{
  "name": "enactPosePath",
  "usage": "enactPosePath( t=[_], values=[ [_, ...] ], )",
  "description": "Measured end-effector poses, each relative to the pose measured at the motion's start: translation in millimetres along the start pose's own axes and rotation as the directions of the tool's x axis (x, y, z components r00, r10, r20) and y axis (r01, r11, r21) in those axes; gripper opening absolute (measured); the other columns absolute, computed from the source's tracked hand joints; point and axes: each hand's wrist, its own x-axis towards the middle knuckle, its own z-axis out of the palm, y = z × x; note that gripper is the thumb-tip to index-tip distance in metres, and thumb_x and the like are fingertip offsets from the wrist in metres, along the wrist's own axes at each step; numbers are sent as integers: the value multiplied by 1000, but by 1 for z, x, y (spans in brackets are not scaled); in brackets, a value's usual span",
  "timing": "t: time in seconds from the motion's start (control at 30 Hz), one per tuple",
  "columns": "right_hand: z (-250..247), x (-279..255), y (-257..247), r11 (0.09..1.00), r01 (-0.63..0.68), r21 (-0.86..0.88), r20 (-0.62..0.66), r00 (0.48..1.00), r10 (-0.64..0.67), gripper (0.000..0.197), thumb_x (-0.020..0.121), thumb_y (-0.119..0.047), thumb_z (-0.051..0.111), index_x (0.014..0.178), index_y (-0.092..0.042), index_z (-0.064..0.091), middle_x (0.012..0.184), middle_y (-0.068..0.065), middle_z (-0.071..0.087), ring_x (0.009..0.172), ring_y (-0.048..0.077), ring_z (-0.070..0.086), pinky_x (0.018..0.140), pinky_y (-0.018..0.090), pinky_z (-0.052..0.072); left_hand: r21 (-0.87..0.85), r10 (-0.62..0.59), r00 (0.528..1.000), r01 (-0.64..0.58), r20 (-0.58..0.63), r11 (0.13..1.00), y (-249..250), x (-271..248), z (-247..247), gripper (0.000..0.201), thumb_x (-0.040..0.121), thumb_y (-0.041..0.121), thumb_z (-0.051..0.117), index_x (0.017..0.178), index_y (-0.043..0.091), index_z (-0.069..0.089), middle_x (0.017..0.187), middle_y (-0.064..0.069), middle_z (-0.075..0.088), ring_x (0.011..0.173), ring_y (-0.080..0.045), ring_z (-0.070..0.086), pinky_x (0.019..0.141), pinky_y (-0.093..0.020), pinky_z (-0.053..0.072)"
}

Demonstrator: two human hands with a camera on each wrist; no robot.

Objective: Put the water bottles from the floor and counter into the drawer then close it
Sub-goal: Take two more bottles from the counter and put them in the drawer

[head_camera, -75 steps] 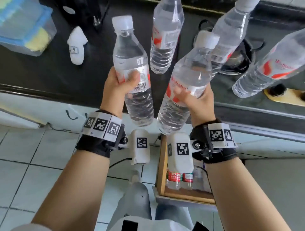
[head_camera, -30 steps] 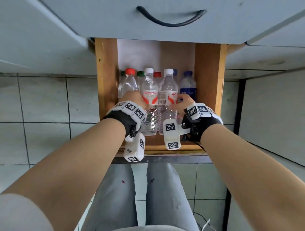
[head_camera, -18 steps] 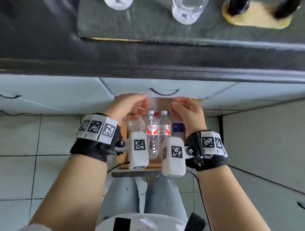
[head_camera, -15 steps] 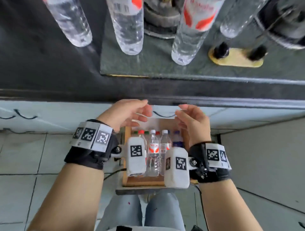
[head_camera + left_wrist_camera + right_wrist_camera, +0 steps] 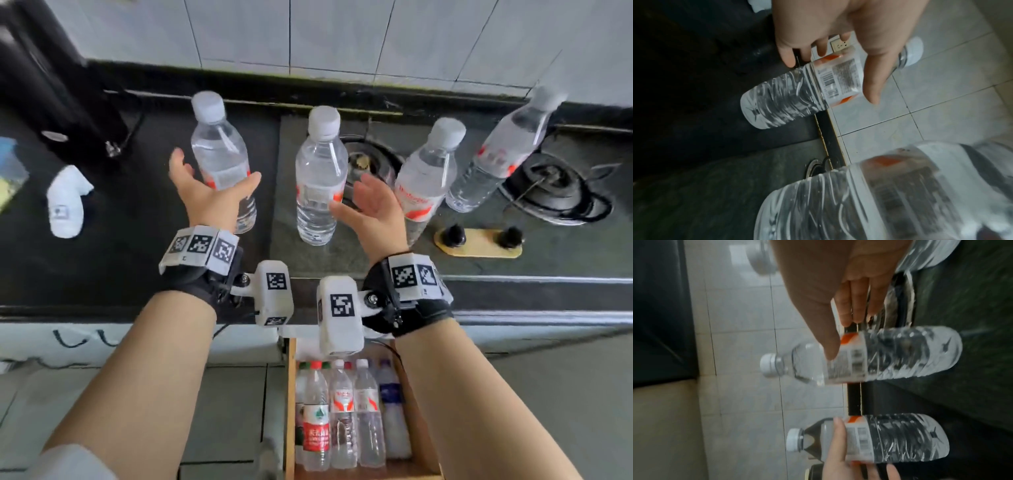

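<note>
step: reach for the next two bottles on the bench (image 5: pixel 137 240); neither lifted yet, my read.
left hand (image 5: pixel 209 192): grip released, fingers spread, palm cupped round the label band of the leftmost bottle (image 5: pixel 222 161). Thumb lay across its front in the left wrist view; firm contact can't be confirmed.
right hand (image 5: pixel 371 205): grip released, palm facing left, just beside the second bottle (image 5: pixel 320 178), on its right side. Holding nothing.
key relation: each bottle stood upright, long axis vertical, cap up, directly ahead of its own hand. Left hand was nearer its bottle; right had a small gap left to close sideways toward its left.
other bottles: third bottle (image 5: pixel 428 178) stood close behind the right hand, fourth bottle (image 5: pixel 503 150) further right by the burner (image 5: pixel 555 192).
drawer (image 5: pixel 419 428): open below the bench edge, bottles lying in a row inside.
risk: right hand's back could knock the third bottle while closing in.
remaining: four bottles on the bench, then shut the drawer.
</note>
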Motion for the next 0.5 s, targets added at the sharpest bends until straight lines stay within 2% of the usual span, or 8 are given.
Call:
enactPosePath(
  t=[0.07, 0.13, 0.17, 0.27, 0.37, 0.43, 0.5],
  values=[
    [18, 11, -5, 995, 68, -69, 89, 994, -62, 73, 65, -10, 78, 129, -9, 43, 131, 13, 55, 119, 24, 55, 104, 43, 44, 1, 38, 999, -38, 29, 999, 1, 8, 2, 95, 62, 13, 79, 141, 21, 27, 137, 1, 49, 118, -10, 52, 100, -26, 42],
    [30, 18, -7, 992, 83, -93, 119, 990, -72, 76, 66, -6, 77, 132, -10, 39, 130, 11, 54, 117, 22, 55, 102, 39, 46, 21, 30, 1000, -30, 5, 999, -1, 16, 1, 80, 62, 16, 79, 132, 22, 40, 124, 3, 58, 108, -10, 59, 93, -24, 48],
    [33, 21, -7, 990, 89, -110, 102, 992, -78, 77, 66, -6, 77, 132, -10, 38, 129, 10, 54, 116, 20, 55, 100, 36, 47, 35, 28, 1000, -28, -3, 999, -2, 17, -1, 75, 61, 20, 79, 127, 22, 45, 120, 4, 61, 104, -10, 61, 89, -24, 50],
    [35, 23, -1, 987, 109, -120, 55, 993, -103, 77, 66, -9, 79, 129, -5, 34, 120, 5, 50, 108, 14, 52, 87, 20, 45, 124, 113, 993, -115, 20, 986, -3, 18, -6, 62, 54, 36, 80, 110, 19, 59, 110, -1, 67, 97, -14, 66, 88, -33, 55],
    [26, 11, 2, 984, 154, -90, 139, 980, -140, 75, 61, -11, 81, 122, -7, 39, 113, 3, 52, 99, 3, 55, 79, 8, 47, 103, 234, 965, -246, 115, 964, -3, -3, -13, 35, 63, 26, 77, 94, 13, 65, 93, -3, 70, 84, -8, 68, 77, -25, 56],
    [17, -3, 3, 981, 175, -79, 221, 963, -154, 65, 57, -9, 82, 110, -15, 44, 104, -2, 55, 91, -6, 58, 77, 8, 48, 72, 239, 959, -252, 154, 965, -7, -24, -21, 27, 65, 22, 76, 89, 23, 63, 94, 3, 65, 84, 1, 65, 74, -15, 51],
    [6, -19, 4, 984, 167, -63, 260, 955, -145, 70, 53, -16, 83, 111, -16, 43, 104, -6, 57, 91, -8, 59, 78, 11, 49, 73, 217, 965, -229, 150, 971, -16, -47, -32, 35, 63, 24, 75, 86, 39, 54, 105, 2, 57, 90, 3, 60, 79, -13, 48]
  ],
)
